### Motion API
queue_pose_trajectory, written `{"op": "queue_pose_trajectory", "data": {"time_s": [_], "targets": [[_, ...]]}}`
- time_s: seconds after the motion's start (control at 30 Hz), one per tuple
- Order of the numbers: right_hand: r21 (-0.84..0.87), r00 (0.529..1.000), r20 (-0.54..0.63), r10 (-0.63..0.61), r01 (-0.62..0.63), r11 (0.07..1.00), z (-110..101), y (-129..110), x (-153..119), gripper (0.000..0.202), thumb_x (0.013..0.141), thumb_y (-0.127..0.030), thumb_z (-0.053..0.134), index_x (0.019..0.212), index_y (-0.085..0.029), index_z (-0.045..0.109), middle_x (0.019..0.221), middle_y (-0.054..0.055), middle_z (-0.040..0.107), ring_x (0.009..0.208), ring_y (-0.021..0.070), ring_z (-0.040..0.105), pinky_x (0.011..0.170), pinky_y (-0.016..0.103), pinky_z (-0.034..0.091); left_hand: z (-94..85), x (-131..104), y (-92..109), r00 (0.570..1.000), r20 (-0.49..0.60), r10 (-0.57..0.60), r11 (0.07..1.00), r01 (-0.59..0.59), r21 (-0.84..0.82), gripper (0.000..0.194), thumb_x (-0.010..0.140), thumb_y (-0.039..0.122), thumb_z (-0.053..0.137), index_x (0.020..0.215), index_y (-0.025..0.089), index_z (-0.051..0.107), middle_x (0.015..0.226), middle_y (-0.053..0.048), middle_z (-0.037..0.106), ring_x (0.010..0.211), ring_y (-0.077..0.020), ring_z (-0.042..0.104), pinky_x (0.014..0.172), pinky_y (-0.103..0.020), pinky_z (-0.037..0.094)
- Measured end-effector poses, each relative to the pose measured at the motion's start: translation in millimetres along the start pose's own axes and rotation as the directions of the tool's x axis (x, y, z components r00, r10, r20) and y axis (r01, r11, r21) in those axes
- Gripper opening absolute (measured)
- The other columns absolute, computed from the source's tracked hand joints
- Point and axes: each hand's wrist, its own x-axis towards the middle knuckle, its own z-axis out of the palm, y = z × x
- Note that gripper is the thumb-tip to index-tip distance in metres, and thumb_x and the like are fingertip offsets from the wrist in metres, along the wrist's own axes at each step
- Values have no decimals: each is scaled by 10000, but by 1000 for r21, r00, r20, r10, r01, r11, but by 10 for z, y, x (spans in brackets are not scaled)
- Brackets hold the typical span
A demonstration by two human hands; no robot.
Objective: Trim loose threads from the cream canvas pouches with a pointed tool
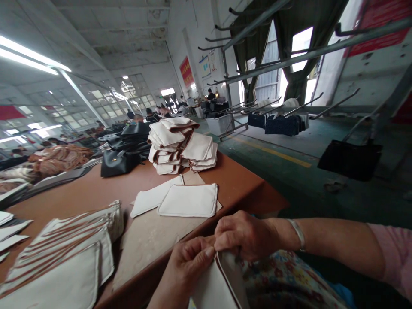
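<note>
Over my lap, just off the table's near edge, both hands hold a cream fabric pouch piece (210, 287) with a brown inner edge. My left hand (189, 262) pinches its top corner, thumb on the near face. My right hand (241, 236) is closed on the same edge, its knuckles against my left fingers. The fingertips partly hide the corner, and the lower part of the piece runs out of the picture. On the table in front lie two flat cream pieces, the nearer one (189, 200) overlapping the other (154, 197).
A brown-covered table (238, 171) carries a tall stack of cream pieces (169, 146), a fanned row of them (64, 253), a cardboard sheet (144, 244) and black bags (119, 161). To the right, a metal rack (270, 64) holds hanging dark bags. Several people are in the background.
</note>
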Motion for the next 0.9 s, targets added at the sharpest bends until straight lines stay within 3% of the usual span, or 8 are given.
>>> {"op": "queue_pose_trajectory", "data": {"time_s": [0.07,0.13,0.23,0.33,0.43,0.57,0.77,0.9], "targets": [[224,971,-8,238,-230,947,-38,-25,3,219,938,-308,466,938,-130,595,764,39,585,674,121,518,616,217,415,-50,-12,-10,999,-15,43,995,-42,94,363,667,437,822,612,148,610,538,8,558,466,-75,407,457,-191,248],[392,887,90,452,-449,803,-106,-39,45,341,970,-410,432,954,-109,591,757,17,550,654,104,483,600,204,401,-87,-25,6,997,-8,74,978,-71,199,360,703,461,788,654,149,616,571,5,555,493,-81,391,478,-200,250],[481,811,306,499,-584,654,-204,-20,150,446,972,-473,412,878,-86,612,780,22,550,691,106,485,634,209,405,-103,-40,64,992,41,121,928,-127,351,386,751,512,727,693,147,611,612,7,512,542,-94,366,507,-215,254],[435,784,446,433,-612,660,-222,35,221,355,905,-416,550,797,-87,625,701,-12,513,634,84,446,584,190,369,-89,-62,125,981,97,167,857,-194,478,425,788,555,664,678,157,566,622,26,433,573,-102,332,519,-226,243],[428,818,437,374,-555,713,-150,72,208,243,856,-322,607,795,-89,641,653,-29,490,604,72,424,554,179,347,-74,-93,136,981,104,166,821,-196,536,428,814,562,627,683,164,542,638,28,418,594,-110,338,532,-234,248],[488,858,353,373,-509,709,-46,56,124,246,851,-322,612,785,-85,632,657,-22,500,592,69,422,545,177,353,-70,-69,27,971,128,204,896,-238,374,414,807,525,656,653,178,488,627,36,398,590,-108,313,539,-242,232],[475,840,308,447,-543,693,-119,9,91,276,859,-327,618,746,-75,633,610,-39,454,552,53,367,495,170,297,-190,38,-20,967,224,119,986,-142,88,431,768,493,719,633,193,441,575,60,370,512,-77,261,498,-228,191],[481,836,298,460,-548,684,-154,11,107,288,869,-331,606,738,-75,623,608,-37,453,539,51,355,481,169,287,-314,16,74,958,267,106,952,-175,252,392,807,476,690,666,166,496,611,45,404,555,-87,302,515,-228,220]]}}
